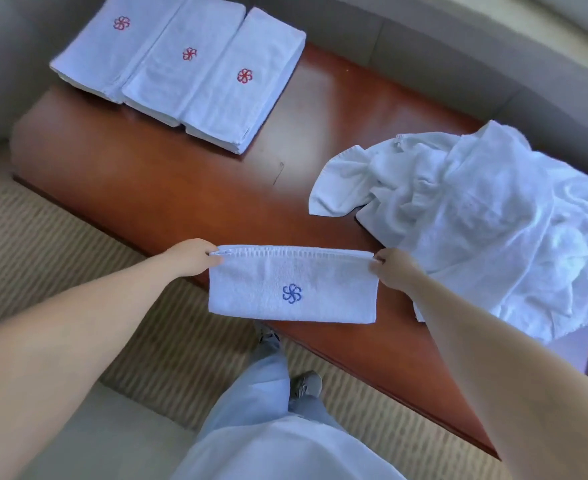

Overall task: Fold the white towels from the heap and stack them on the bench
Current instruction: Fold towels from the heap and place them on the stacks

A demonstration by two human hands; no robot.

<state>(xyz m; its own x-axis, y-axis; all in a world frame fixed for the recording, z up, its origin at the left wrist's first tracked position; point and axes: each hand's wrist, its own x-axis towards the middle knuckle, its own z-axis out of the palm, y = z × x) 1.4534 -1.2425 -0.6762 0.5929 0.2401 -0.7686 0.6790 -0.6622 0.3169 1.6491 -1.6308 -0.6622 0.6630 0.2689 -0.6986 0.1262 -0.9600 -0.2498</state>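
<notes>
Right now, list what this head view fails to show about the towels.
- Heap: its right side is cut off by the frame edge; towel count lost in the folds.
- Three stacks: towels per stack too small to count.
- Held towel: its back face is hidden; fingertips of left hand and right hand are behind its corners.

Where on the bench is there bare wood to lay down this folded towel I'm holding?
The widest bare wood of the bench lies between the three folded stacks at the far left and the heap on the right. The right end is crowded by the heap. The near edge under the held towel is also free.
</notes>
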